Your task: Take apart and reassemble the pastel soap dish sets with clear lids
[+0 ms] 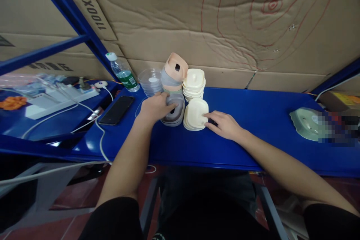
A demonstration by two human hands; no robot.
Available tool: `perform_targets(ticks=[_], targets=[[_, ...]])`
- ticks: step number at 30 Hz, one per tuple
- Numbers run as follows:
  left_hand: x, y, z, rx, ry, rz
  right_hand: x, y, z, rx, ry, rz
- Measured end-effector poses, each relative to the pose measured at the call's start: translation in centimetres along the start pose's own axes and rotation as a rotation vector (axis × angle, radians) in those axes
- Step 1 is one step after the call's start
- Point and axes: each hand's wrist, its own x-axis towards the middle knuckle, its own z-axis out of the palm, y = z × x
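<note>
My left hand [155, 107] is wrapped round the left side of a grey plastic piece [179, 109] with a dark opening, its thumb over the top. That piece tops a short stack, partly hidden by the hand. My right hand [223, 123] pinches the right edge of the upper cream plastic lid [198, 112], thumb and forefinger at the rim. More cream lids lie under it, slightly fanned. Behind, a second stack of cream lids [194, 78] touches a taller, leaning stack of peach and grey plastic pieces [176, 65].
Clear plastic bowls [152, 82] stand behind my left hand, near a water bottle [125, 75] and a phone [117, 110]. White cables and a power strip [60, 101] lie left. A pale green plastic piece [306, 123] sits right. Cardboard [157, 11] backs the blue table [239, 107].
</note>
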Motion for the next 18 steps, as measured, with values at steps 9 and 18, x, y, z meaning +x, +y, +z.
perform_targets(ticks=[9, 18], targets=[[0.1, -0.1, 0.7, 0.041, 0.018, 0.011, -0.1, 0.9, 0.6, -0.064, 0.009, -0.066], [0.1, -0.2, 0.7, 0.021, 0.078, 0.001, -0.8, 4.0, -3.1, -0.169, 0.149, 0.037]])
